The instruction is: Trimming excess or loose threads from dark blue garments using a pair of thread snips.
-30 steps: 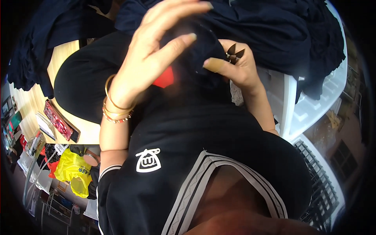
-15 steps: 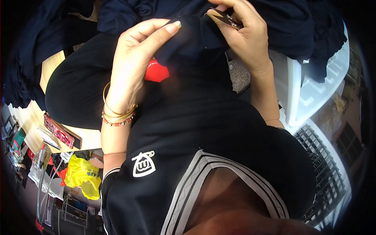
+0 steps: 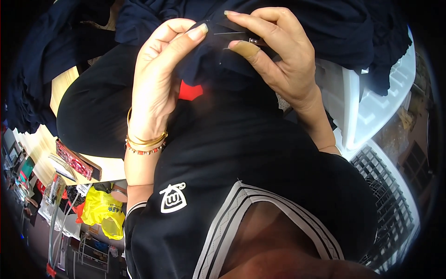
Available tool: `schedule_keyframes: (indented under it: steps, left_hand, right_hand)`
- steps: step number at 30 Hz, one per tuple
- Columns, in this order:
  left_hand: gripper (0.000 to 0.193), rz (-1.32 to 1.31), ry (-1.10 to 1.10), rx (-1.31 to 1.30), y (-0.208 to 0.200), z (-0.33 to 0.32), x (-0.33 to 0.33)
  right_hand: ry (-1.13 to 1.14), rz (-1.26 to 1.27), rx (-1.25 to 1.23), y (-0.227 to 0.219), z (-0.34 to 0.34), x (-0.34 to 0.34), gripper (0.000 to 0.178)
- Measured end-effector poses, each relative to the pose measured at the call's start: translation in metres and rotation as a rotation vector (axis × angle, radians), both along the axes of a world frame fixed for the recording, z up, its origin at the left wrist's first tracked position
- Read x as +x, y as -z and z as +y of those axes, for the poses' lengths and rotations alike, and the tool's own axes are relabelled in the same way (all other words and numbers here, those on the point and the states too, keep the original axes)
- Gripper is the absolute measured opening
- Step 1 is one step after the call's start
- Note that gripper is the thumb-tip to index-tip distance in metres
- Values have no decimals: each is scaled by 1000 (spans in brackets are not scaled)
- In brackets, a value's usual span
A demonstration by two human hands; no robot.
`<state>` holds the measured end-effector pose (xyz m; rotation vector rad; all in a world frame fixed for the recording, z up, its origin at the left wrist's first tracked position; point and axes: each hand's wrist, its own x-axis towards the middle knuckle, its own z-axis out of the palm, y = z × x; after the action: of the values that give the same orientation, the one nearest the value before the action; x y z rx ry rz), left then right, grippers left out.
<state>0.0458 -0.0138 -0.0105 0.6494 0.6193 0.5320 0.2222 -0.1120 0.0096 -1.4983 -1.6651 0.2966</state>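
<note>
1. behind my hands, a white plastic basket [image 3: 371,111] sits at the frame's right.
2. left hand [image 3: 155,88] pinches dark navy fabric [image 3: 204,60], upper centre.
3. right hand [image 3: 278,60] grips small thread snips [image 3: 241,37] against that fabric.

Count log, head view. I counted two hands: left hand [image 3: 155,88] and right hand [image 3: 278,56], both pinching one dark navy garment [image 3: 209,60]. One small metal snipping tool [image 3: 241,39] sat in the right hand. One red tag [image 3: 190,90] showed under the cloth. On the left wrist I made out two gold bangles [image 3: 146,139] and one red beaded bracelet [image 3: 144,149]. One white plastic basket [image 3: 371,111] to the right, one wooden surface [image 3: 60,93] to the left, one yellow bag [image 3: 104,211] below it. One white emblem [image 3: 173,198] on the black shirt.
</note>
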Motion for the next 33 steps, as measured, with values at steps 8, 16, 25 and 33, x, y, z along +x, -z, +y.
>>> schedule_keyframes:
  steps: [8,16,25,33]
  left_hand:
    - [12,-26,-18,-58,1,-2,-1]
    - [12,-60,-14,-68,2,-3,-1]
    - [13,-30,-60,79,7,-4,1]
    - [14,100,34,356,-3,-2,5]
  right_hand:
    - [-8,-119,45,-1,3,3,36]
    - [-22,-148,110,0,5,3,33]
    - [-14,-131,82,0,6,4,30]
    - [-17,289,-248,10,-2,18,23]
